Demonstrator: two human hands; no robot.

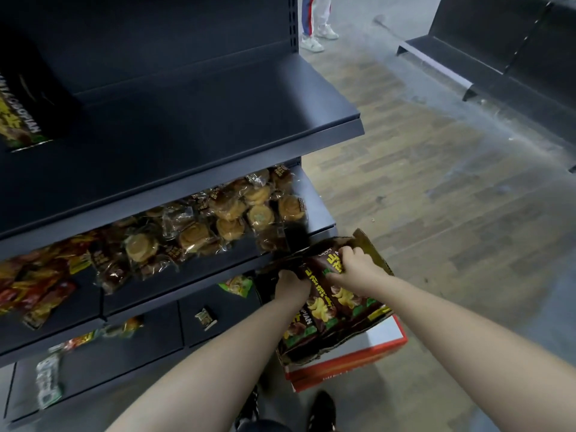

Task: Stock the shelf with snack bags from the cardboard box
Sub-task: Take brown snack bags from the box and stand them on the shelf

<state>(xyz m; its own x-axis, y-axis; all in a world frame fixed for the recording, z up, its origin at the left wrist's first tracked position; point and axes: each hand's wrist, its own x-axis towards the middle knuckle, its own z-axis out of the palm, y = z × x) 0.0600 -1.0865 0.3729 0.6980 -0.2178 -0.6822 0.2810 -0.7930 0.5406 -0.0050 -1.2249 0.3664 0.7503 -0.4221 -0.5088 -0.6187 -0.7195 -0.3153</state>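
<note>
An open cardboard box sits low at the right end of the shelving, filled with several dark brown snack bags printed with yellow chips. Both of my arms reach down into it. My left hand grips the top edge of a bag on the box's left side. My right hand grips the top of another bag next to it. One matching snack bag stands at the far left of the dark upper shelf, whose remaining surface is bare.
The shelf below holds clear packs of round pastries and red packets. Lower shelves carry scattered small packets. The cardboard box rests on a red and white box. A person's legs stand far off on the wood-pattern floor. Another dark shelf unit stands at right.
</note>
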